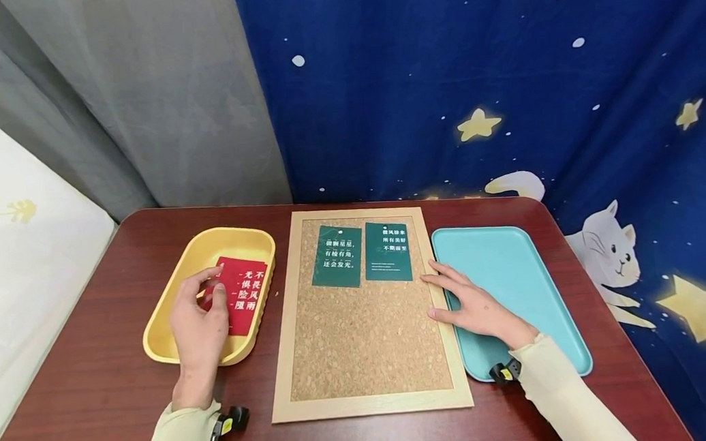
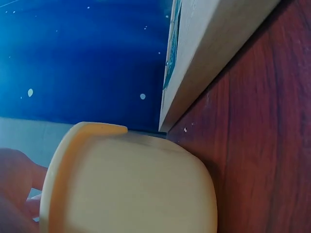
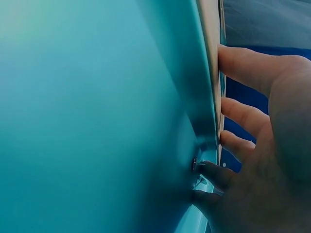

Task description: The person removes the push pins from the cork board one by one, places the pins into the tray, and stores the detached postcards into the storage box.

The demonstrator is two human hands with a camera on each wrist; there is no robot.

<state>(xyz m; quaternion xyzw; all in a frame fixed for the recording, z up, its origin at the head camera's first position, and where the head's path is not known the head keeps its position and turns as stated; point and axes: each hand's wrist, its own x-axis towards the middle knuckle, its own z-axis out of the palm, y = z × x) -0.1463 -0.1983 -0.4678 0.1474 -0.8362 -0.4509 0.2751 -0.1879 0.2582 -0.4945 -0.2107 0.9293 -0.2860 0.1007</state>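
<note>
My left hand is inside the yellow basket, its thumb and index fingertips apart at the left edge of a red card with white writing. Part of another red card shows beneath. In the left wrist view the basket wall hides most of this hand. The right hand has its fingers spread, tips touching the right wooden frame of the corkboard. Two green cards with white writing hang near the board's top, a left card and a right card, each with a pale pin at its top.
A light blue tray lies right of the board, partly under my right hand and forearm. In the right wrist view, small shiny bits show at the tray's edge. A dark red wooden table carries everything, with curtains behind.
</note>
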